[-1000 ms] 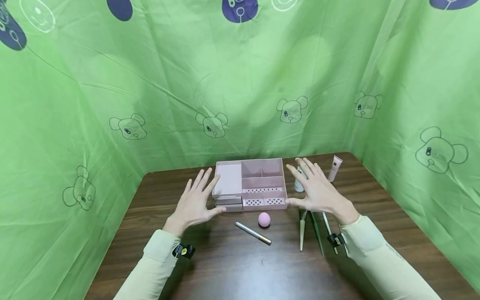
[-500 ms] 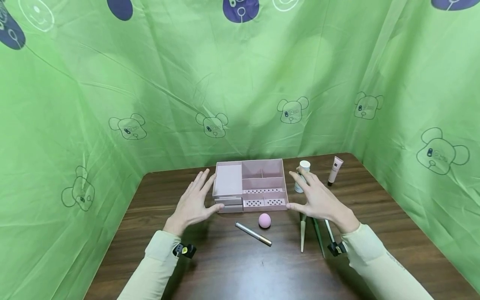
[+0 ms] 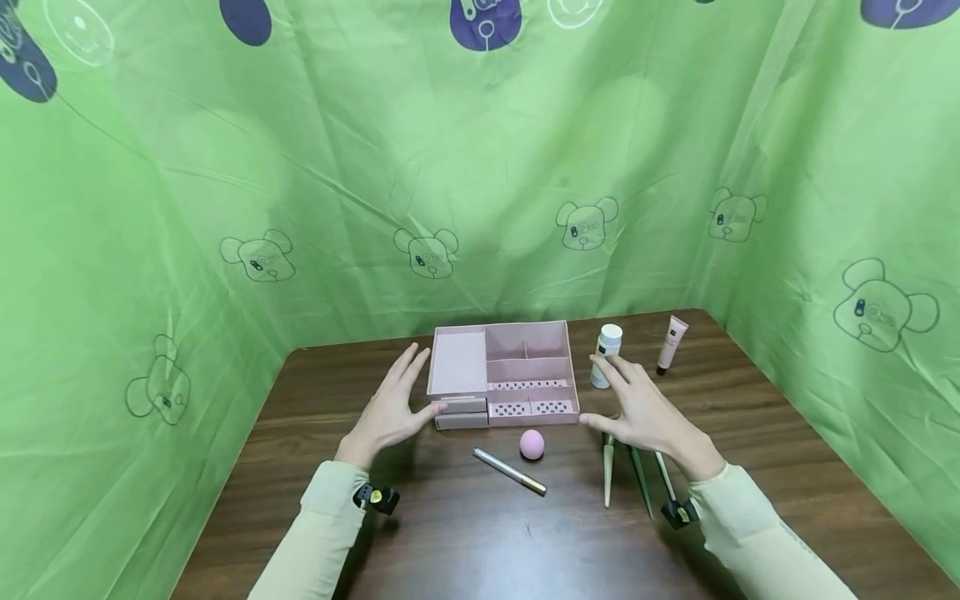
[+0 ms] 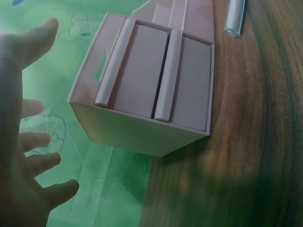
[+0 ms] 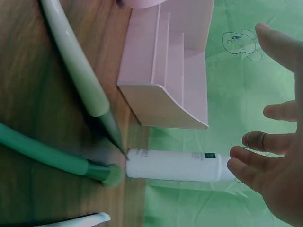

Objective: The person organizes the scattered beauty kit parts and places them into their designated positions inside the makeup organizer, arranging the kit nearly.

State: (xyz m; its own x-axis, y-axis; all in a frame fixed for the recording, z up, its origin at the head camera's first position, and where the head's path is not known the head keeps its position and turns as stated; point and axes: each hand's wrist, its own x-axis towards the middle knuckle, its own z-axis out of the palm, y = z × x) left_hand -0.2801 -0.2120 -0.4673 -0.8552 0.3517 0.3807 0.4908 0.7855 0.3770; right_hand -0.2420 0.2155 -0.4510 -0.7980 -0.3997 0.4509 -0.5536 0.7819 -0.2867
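Observation:
A pink desk organizer stands on the table, with two small drawers at its left and open compartments at its right. My left hand hovers beside its left side, fingers spread and holding nothing. On the other side my right hand is held in the air with fingers apart, near the organizer's right edge. Behind the right fingers stands a white bottle, partly hidden in the head view. A pink ball-shaped sponge and a silver pen-like tube lie in front of the organizer.
Makeup brushes, one pale-handled and one green, lie under the right hand beside a white stick. A pink squeeze tube stands at the back right. Green curtains enclose the table.
Both hands have lowered slightly, and their fingers have drawn in a little. The right hand has shifted a bit to the right, uncovering more of the white bottle.

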